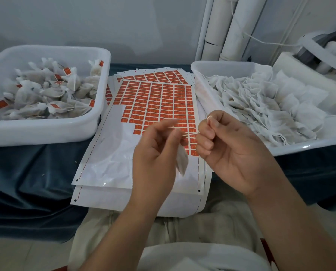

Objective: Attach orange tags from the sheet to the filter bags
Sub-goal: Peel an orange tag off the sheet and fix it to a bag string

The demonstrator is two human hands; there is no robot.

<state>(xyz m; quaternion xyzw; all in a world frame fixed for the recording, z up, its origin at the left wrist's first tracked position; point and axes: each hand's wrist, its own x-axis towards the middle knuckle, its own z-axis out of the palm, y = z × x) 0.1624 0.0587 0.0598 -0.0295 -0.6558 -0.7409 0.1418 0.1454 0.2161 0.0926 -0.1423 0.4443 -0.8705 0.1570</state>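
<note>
i hold the filter bag (182,161) hanging from the pinching fingers (163,125) of my left hand (153,153), its string (190,133) running 9-to-3 o'clock into my right hand (227,147) pinch, with the sheet (155,100) and its nearest orange tags (192,142) directly behind, nearer the right.

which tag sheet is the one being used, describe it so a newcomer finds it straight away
Between the left tub and the right tub lies a stack of tag sheets. The working sheet is the top one. Unlike the full sheet behind it, its lower left is bare white backing.
</note>
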